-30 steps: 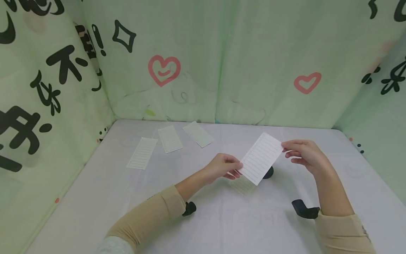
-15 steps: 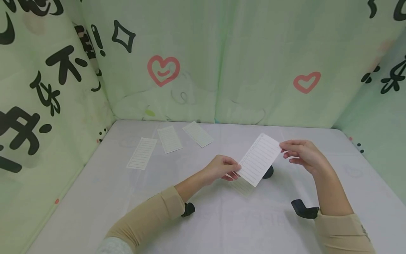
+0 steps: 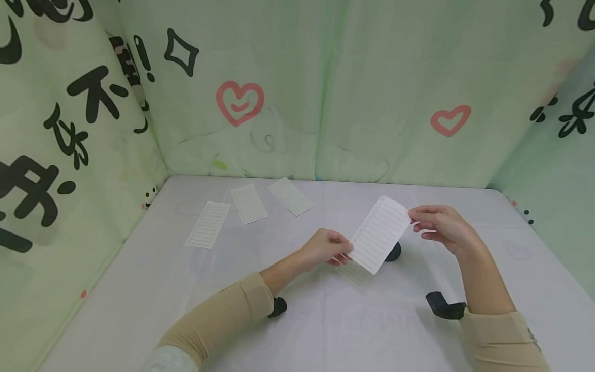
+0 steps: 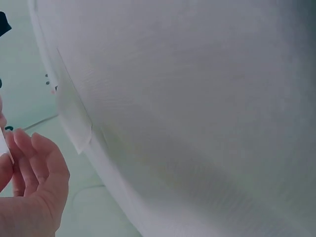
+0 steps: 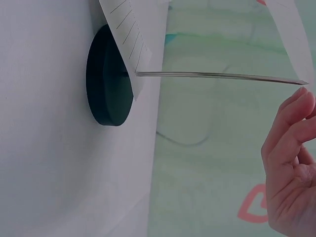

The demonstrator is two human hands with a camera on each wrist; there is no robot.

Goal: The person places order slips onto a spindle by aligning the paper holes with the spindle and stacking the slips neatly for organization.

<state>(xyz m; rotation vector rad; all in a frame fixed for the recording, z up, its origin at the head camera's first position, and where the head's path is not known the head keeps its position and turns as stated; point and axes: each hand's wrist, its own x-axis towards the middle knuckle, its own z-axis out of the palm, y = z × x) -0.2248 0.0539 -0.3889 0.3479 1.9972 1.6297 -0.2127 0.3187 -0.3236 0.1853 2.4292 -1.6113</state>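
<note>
Your left hand [image 3: 325, 248] pinches the near lower edge of the lined paper slip [image 3: 379, 234], and your right hand [image 3: 439, 226] pinches its far upper corner, so the slip hangs tilted in the air between them, above the middle of the white surface [image 3: 139, 289]. Keep both pinches light and at the edges so the sheet stays flat and uncreased. Far left on the surface lie three more slips [image 3: 249, 203], well apart from your hands. Directly beneath the held slip another slip [image 3: 357, 272] lies flat, and a black round disc [image 3: 393, 252] sits just beside it; in the right wrist view that slip seems to overlap the disc, though the angle is poor.
</note>
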